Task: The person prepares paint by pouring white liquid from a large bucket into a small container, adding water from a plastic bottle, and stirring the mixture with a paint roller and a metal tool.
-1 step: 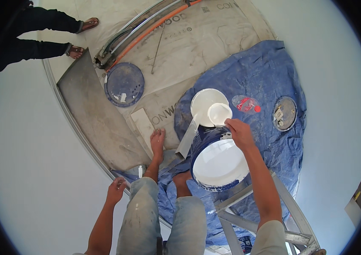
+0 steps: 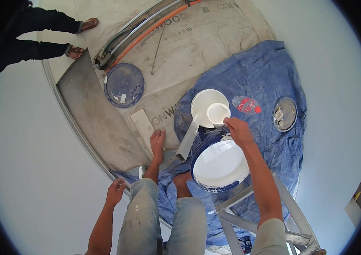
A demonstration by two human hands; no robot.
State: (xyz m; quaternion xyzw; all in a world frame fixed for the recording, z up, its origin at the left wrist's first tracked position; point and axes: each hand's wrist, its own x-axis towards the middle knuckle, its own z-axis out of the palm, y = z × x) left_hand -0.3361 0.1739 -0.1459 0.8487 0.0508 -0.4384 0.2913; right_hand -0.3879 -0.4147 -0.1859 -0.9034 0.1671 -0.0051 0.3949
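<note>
My right hand (image 2: 239, 131) is closed on the near edge of a small white cup (image 2: 218, 114), which overlaps the right part of a white pail (image 2: 201, 100). Nearer to me stands a large blue bucket (image 2: 194, 163) with white paint (image 2: 221, 163) inside; my right forearm passes over its right rim. Across the gap between the pail and the bucket leans a grey metal channel piece (image 2: 187, 142). My left hand (image 2: 116, 191) hangs beside my left knee, its fingers loosely bent and apart, with nothing visible in it.
A blue tarp (image 2: 270, 63) covers the floor, bearing a clear bottle (image 2: 247, 105) and a paint-stained lid (image 2: 285, 114). An aluminium ladder (image 2: 235, 199) stands at lower right. A blue lid (image 2: 124, 85) lies left, near an orange hose (image 2: 146, 34). A person (image 2: 40, 51) stands far left.
My right hand and the cup have shifted slightly to the left. My left hand has stayed in place.
</note>
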